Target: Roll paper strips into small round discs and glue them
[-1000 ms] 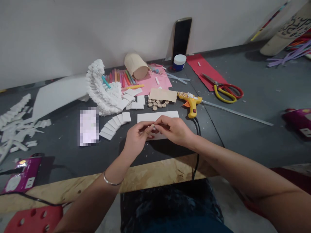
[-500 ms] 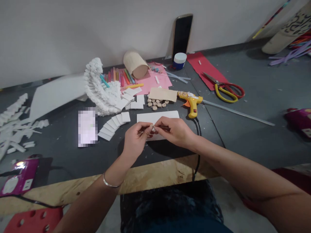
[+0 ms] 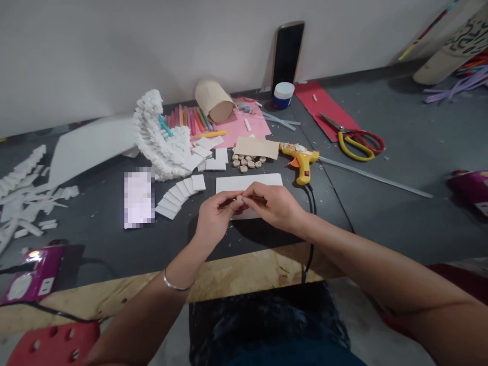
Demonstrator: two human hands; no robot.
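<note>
Pale wood shows in a tiny round slice (image 3: 239, 197), held up off the table (image 3: 107, 244) and pinched between the fingertips (image 3: 244, 200) of the left hand (image 3: 214, 217) and right hand (image 3: 273, 206). Both hands are close together and clamped on it, so each can steady or turn it from its own side, above a white foam board (image 3: 248, 182). More wood slices (image 3: 244, 162) lie grouped just beyond, within easy reach, near a yellow hot glue gun (image 3: 300, 162).

Soft even indoor light, fuzzy dark shadow under the right hand (image 3: 276, 206), small white glare on the glossy purple packet (image 3: 38, 269), blocky pixelated pale rectangle (image 3: 139, 198), edges bowed a bit
</note>
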